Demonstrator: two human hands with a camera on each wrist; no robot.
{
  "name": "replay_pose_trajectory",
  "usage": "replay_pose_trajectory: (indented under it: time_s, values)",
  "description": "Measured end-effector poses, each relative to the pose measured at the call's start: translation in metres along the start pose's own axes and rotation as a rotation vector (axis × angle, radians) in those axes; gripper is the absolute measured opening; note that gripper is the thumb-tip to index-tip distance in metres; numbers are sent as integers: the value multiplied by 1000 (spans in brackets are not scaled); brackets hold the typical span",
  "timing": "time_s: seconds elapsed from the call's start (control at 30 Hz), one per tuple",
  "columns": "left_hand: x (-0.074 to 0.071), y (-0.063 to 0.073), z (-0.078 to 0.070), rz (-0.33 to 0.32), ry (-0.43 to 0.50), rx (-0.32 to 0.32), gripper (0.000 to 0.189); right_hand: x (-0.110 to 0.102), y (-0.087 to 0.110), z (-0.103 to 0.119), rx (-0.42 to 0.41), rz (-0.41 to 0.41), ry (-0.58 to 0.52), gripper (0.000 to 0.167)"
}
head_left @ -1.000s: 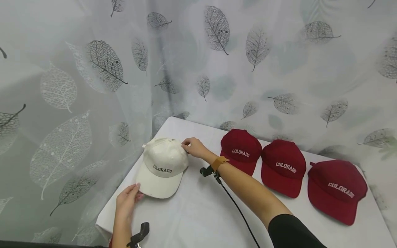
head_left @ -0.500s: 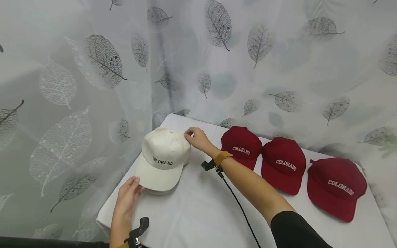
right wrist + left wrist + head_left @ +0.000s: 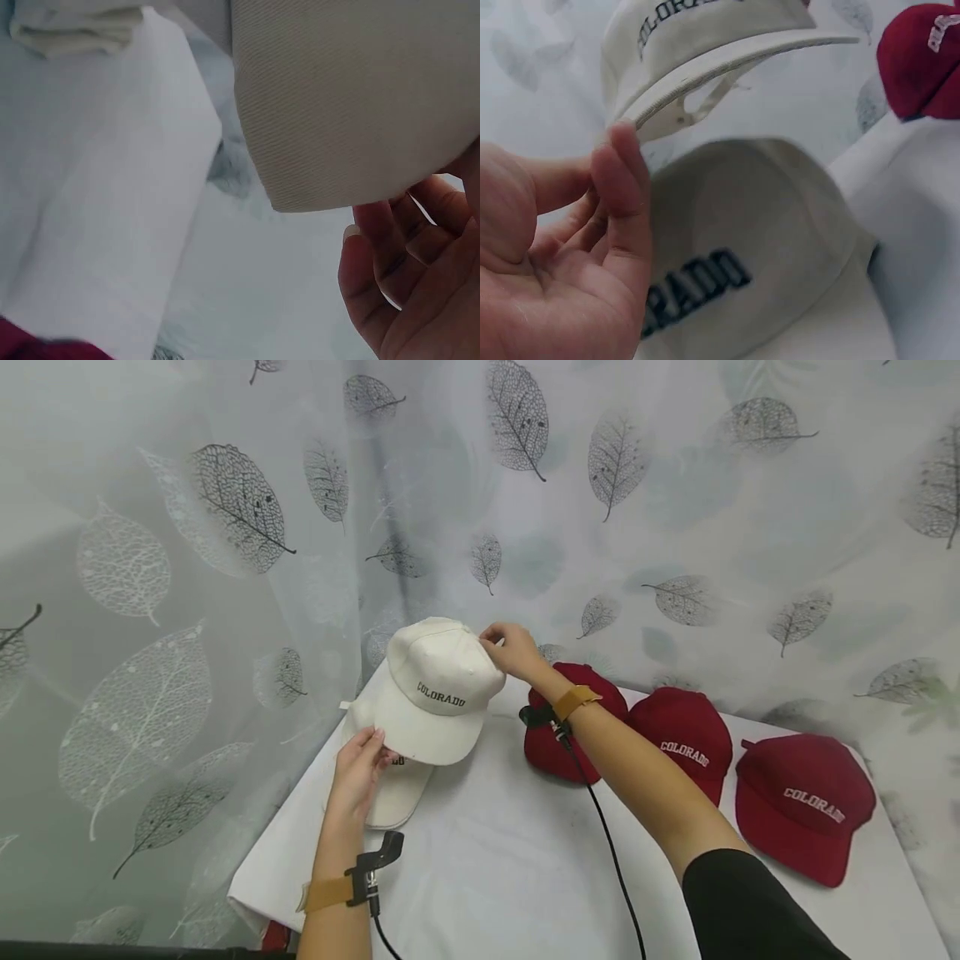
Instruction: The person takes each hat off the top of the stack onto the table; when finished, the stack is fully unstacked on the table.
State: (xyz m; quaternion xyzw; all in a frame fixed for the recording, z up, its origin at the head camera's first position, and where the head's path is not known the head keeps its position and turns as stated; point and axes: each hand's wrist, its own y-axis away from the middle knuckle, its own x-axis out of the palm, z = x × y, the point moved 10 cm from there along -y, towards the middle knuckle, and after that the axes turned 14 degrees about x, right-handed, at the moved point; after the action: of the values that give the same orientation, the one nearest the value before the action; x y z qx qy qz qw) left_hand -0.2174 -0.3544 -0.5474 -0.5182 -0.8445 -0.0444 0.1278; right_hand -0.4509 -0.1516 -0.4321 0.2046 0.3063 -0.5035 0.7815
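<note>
A cream baseball cap [image 3: 438,672] with dark COLORADO lettering is held up off the table between both hands. My left hand [image 3: 358,768] pinches the left edge of its brim between thumb and fingers. On the crown's right side, my right hand [image 3: 516,652] grips the fabric; in the right wrist view that hand [image 3: 420,262] has its fingertips partly behind the cloth. Below the raised cap a second cream cap [image 3: 735,247] lies on the table, its COLORADO lettering partly hidden by the left hand and the upper cap in the head view.
Three dark red COLORADO caps stand in a row on the right: one partly behind the right forearm [image 3: 555,752], a middle cap [image 3: 686,747] and an outer cap [image 3: 810,810]. A white cloth covers the table [image 3: 495,860]. Leaf-print curtains [image 3: 450,485] hang behind. Cables trail from both wrist cameras.
Both hands have lifted the upper cream cap and moved it up and to the right, uncovering part of the cream cap beneath it. The red caps stay in place.
</note>
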Motion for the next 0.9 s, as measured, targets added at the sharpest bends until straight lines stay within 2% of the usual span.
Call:
replay_pose_trajectory:
  time_s: [0.13, 0.33, 0.43, 0.57, 0.73, 0.9]
  values:
    - [28, -12, -4, 1, 29, 17, 35, -23, -12, -11, 24, -19, 7, 29]
    - [65, -18, -9, 4, 46, 46, 31, -51, -22, -26, 52, -38, 12, 32]
    - [84, -19, 0, 13, 58, 36, 29, -61, -25, -32, 56, -58, 22, 34]
    - [105, -18, 24, 28, 106, -14, 25, -68, -28, -41, 69, -59, 11, 34]
    - [116, -19, 53, 34, 127, -66, 25, -66, -30, -59, 85, -53, 27, 30]
    - [107, -28, 59, 51, 19, -39, 30, -58, -36, -80, 115, -49, 63, 28]
